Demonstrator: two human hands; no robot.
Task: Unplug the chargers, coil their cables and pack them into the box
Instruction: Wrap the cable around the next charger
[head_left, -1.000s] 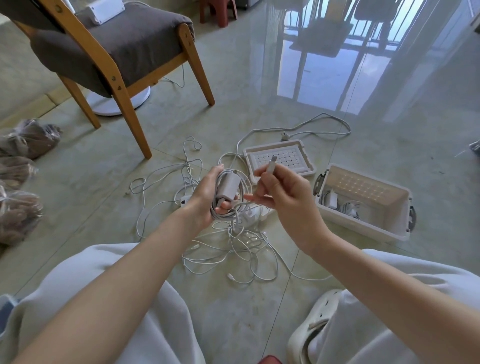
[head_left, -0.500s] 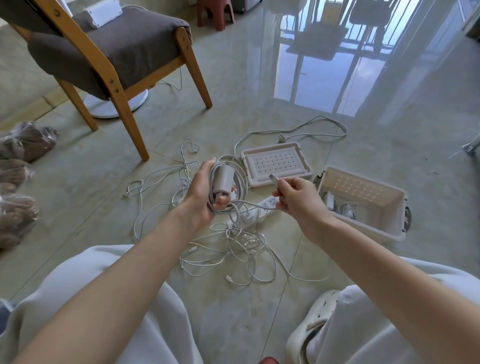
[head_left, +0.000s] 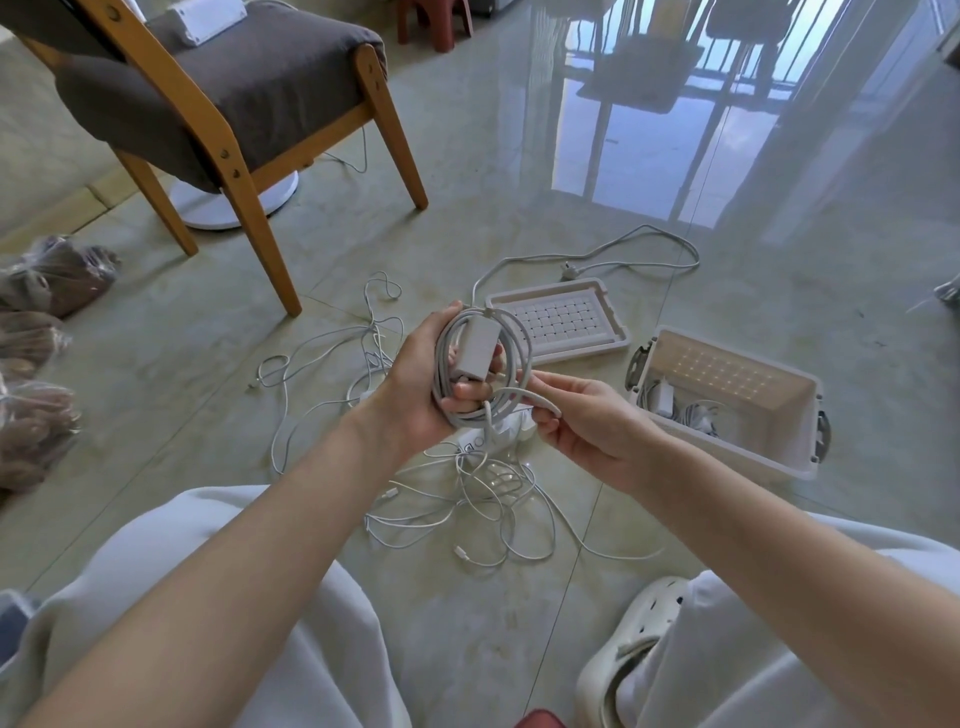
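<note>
Watcher: Head view, person seated on the floor. The left hand (head_left: 415, 384) is curled round a charger (head_left: 475, 348), its cable (head_left: 519, 358) looped round the brick and the fingers in a fat coil. The right hand (head_left: 582, 421) pinches the free cable end (head_left: 545, 404), just beside the coil's lower edge.

Helper: So only the tail is left. How to finish it well?

Watcher: My guess is to tuck that end under one of the loops, or pass it once across the bundle. Snug, with no sharp bend at the connector. The left thumb should pin the loops so they don't spring apart.

Helper: And packing?

Watcher: The box (head_left: 753, 457) stands open on the floor near the person's right, with white chargers and cable already inside. Its lid (head_left: 558, 325) lies beside it. I'd carry the bundle over closed in the hand and lay it flat. The power strip (head_left: 493, 436) and loose cables (head_left: 467, 499) lie on the floor below the hands, so lift clear or something snags.
</note>
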